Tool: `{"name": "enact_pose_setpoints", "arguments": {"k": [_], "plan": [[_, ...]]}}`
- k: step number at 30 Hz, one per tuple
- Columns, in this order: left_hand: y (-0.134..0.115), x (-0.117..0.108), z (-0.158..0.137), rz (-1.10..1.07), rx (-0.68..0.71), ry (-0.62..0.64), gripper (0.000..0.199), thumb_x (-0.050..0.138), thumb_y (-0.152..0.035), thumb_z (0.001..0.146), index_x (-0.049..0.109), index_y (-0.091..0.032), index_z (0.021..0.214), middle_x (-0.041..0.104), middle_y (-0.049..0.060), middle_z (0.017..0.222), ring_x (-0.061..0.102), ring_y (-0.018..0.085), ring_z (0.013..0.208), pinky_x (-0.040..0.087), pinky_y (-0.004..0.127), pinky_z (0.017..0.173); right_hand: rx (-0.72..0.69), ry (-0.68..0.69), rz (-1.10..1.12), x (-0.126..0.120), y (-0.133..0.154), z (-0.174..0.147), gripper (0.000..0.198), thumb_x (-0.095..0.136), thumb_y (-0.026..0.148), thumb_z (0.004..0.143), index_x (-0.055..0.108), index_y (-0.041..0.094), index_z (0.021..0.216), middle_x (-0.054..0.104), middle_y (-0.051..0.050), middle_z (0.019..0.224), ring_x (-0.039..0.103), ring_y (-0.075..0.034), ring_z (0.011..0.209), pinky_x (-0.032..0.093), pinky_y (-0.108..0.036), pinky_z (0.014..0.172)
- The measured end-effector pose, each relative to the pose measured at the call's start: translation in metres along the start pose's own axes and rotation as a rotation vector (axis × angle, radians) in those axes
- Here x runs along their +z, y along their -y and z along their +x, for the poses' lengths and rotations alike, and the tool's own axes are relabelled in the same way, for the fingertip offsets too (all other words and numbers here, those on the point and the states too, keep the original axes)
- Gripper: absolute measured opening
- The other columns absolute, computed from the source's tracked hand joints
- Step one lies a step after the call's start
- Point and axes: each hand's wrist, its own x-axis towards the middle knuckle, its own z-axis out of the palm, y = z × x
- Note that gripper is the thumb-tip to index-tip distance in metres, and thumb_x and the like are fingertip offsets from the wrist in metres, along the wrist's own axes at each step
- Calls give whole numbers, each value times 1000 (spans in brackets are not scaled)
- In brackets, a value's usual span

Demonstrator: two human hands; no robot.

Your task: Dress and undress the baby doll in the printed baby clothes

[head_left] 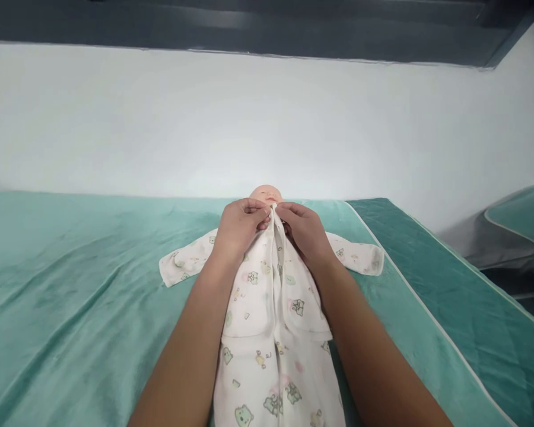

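Observation:
A baby doll lies on its back, its head by the wall, dressed in a white baby jacket printed with small bears. White pants with the same print show below the jacket's hem. At the collar, my left hand pinches one front edge of the jacket. Opposite it, my right hand pinches the other edge, and the two edges meet between my fingertips. Any fastener there is hidden by the fingers. Both sleeves stretch out sideways, and my hands cover part of the doll's head and neck.
A wrinkled light green sheet covers the bed under the doll. To the right runs a darker green quilted strip with a pale edge. A white wall stands behind, beneath a dark beam. Green fabric rises at far right.

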Motion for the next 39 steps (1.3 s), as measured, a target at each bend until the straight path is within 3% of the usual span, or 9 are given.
{"name": "enact_pose_setpoints", "arguments": {"k": [5,11,19,27,32,39], "plan": [[3,2,-1,-63,-50,14,10,73,-20,73,68,-13,77,66,2,68,57,9,59,47,24,64,-39,-27,-25,-6,-10,0,14,65,33,71,70,21,77,65,1,78,53,-14,70,42,-26,66],[8,2,3,-49,-35,-10,10,74,-19,70,69,-13,76,66,2,68,57,9,59,48,24,63,28,31,134,-7,-15,7,21,68,32,68,72,21,85,61,3,70,50,-11,59,43,-26,61],[8,2,2,-28,-33,-67,13,73,-15,67,67,-13,79,65,1,67,54,7,55,44,22,57,-28,99,-6,-9,-3,-5,21,71,35,71,68,21,87,57,5,67,48,-10,60,39,-25,60],[6,0,1,17,-22,-13,17,75,-26,68,67,-16,80,65,1,72,51,8,56,41,23,54,-46,130,-126,-8,-3,-2,28,74,34,68,61,20,89,59,4,77,51,-11,65,41,-26,63],[6,0,1,-24,-30,6,21,75,-18,64,68,-16,84,66,1,76,52,8,57,40,24,55,-32,109,-162,-6,0,-4,28,73,31,68,60,20,90,58,3,79,53,-12,70,43,-27,67],[4,-3,0,-97,-71,31,29,75,-15,60,68,-16,88,61,-2,65,45,6,50,35,24,52,-31,140,-158,-7,-1,-3,34,74,32,68,57,21,95,56,5,75,53,-11,67,41,-26,64]]}}
